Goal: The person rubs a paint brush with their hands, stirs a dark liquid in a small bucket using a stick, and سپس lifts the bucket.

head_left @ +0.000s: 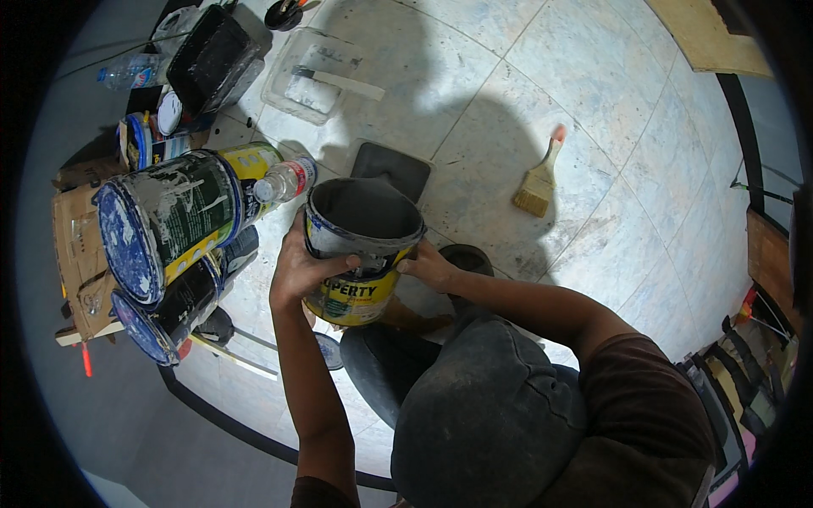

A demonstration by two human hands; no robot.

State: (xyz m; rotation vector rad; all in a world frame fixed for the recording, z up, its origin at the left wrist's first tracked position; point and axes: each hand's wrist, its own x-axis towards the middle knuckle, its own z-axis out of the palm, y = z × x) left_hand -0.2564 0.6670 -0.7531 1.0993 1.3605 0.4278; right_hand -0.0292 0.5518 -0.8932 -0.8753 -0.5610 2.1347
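Note:
My left hand (301,269) is wrapped round the left side of a paint bucket (356,303) with a yellow and dark label. On the opposite side, my right hand (428,267) grips the same bucket near its rim. It is held in front of my bent legs, tipped so that its open mouth shows. The inside is grey; how much it contains I cannot tell. Just beyond the rim lies a dark square flat piece (391,172), partly hidden by the bucket. A dark round object (467,258) sits beside my right hand.
A wide paintbrush (537,188) lies on the tiled floor to the right. Large paint buckets (169,224) and a plastic bottle (288,179) are at the left. Farther off are a clear tray (318,80) and a black tray (210,63). A wooden board (711,38) stands far right.

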